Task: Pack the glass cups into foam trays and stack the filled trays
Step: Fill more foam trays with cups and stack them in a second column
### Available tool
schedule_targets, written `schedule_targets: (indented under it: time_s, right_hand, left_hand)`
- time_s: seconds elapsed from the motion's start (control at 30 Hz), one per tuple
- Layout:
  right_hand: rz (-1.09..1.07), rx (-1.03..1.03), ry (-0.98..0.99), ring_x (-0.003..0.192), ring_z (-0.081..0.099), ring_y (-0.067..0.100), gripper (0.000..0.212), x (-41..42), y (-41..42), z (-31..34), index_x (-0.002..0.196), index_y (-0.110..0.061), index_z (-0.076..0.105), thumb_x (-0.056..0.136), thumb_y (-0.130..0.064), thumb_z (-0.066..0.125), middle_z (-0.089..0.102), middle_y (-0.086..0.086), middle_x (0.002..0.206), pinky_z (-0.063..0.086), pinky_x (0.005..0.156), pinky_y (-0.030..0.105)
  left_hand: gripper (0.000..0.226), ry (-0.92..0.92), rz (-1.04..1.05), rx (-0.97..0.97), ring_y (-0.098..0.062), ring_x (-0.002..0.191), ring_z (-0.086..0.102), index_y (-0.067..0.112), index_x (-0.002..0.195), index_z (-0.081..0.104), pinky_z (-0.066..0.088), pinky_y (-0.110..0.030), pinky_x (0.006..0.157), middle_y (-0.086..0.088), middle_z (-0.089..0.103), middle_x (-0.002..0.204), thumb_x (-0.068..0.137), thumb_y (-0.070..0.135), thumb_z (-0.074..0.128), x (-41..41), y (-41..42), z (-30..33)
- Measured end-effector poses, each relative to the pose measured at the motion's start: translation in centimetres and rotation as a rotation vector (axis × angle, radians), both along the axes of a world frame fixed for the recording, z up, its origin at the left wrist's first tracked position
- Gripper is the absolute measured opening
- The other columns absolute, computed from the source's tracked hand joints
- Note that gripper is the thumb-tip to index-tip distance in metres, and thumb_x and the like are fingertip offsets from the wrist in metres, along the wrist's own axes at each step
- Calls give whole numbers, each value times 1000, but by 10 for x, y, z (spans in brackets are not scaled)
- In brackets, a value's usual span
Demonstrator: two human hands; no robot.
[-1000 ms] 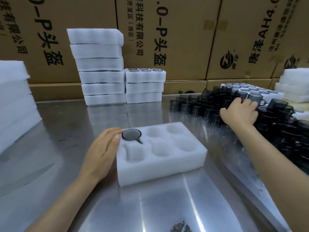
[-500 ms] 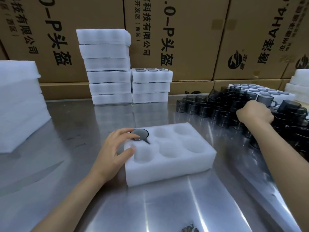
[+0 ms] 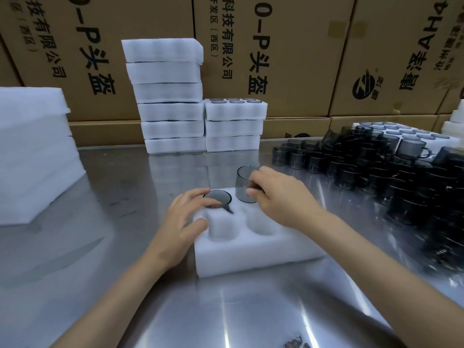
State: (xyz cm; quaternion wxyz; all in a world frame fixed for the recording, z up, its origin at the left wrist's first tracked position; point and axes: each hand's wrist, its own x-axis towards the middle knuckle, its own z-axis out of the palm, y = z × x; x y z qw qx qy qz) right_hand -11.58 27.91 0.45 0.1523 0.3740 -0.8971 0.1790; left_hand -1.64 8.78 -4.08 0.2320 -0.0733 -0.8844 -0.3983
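A white foam tray [image 3: 251, 254] with several round pockets lies on the steel table in front of me. One smoky glass cup [image 3: 218, 198] sits sunk in its far-left pocket. My left hand [image 3: 187, 217] rests on the tray's left edge, fingers spread, fingertips touching that cup's rim. My right hand [image 3: 278, 197] pinches a second smoky cup [image 3: 244, 184] and holds it upright over the far-middle pocket. A big pile of loose dark cups [image 3: 391, 177] lies at the right.
Two stacks of filled foam trays [image 3: 198, 114] stand at the back against cardboard boxes [image 3: 288, 51]. A pile of foam trays [image 3: 32, 151] sits at the left. Another tray with cups [image 3: 406, 133] lies behind the loose pile. Bare steel table [image 3: 226, 317] lies near me.
My right hand has left the cup pile and come back left over the tray with a cup in its fingers. My left hand stays at the tray's left edge.
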Motion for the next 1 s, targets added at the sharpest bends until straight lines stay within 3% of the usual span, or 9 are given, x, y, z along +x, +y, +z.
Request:
schedule_targets:
  time_s: [0.13,0.27,0.43,0.53,0.63,0.73,0.83,1.0]
  right_hand:
    - [-28,89,67,77,36,17,18,1,-2,-3,83,-24,31,99,-31,36,36,-8,85,26,57,33]
    - [-14,151,40,79,39,18,14,4,-1,-3,87,-24,34,99,-29,36,39,-7,88,21,55,30]
    - [-7,87,-3,80,39,14,12,5,4,-5,88,-26,38,99,-31,38,40,-11,89,22,59,30]
    - [21,37,6,81,40,7,14,2,8,-8,97,-28,47,97,-39,39,43,-15,96,30,66,29]
    - [52,-205,-100,80,46,-4,23,0,17,-5,105,-36,54,93,-47,37,48,-23,101,37,71,27]
    - [69,-406,-177,87,52,-1,20,-6,27,-3,101,-36,58,92,-44,41,53,-23,99,44,80,29]
    - [68,-390,-214,94,53,-1,18,-10,30,-6,104,-36,59,93,-39,44,55,-21,103,45,86,33]
    - [150,-226,-236,120,44,-3,46,-6,30,-6,126,-40,49,82,-51,46,46,-28,128,40,100,38]
  left_hand:
    - [43,-15,5,-28,-3,128,30,31,107,63,14,2,95,16,44,133,70,23,42,-2,-1,0]
    - [42,-22,-3,-56,-5,128,31,35,106,61,14,1,97,14,44,134,71,21,40,-1,-3,1]
    - [42,-34,-5,-65,-5,130,30,35,107,60,13,1,97,14,44,135,72,22,40,0,-2,3]
    - [40,-46,-12,-75,-6,130,31,37,108,59,14,1,97,14,43,135,73,28,41,1,-3,3]
    - [38,-77,-20,-79,-3,132,27,43,111,55,12,2,97,18,39,137,76,38,41,2,-2,5]
    - [37,-96,-33,-125,8,131,21,46,118,51,9,4,96,25,32,141,82,44,41,1,2,10]
    - [46,-90,-33,-160,9,132,20,41,129,48,11,0,97,26,29,145,85,47,38,-3,9,21]
    - [56,-112,-85,-223,10,137,11,42,141,32,9,-10,108,27,18,151,86,49,33,-14,24,40]
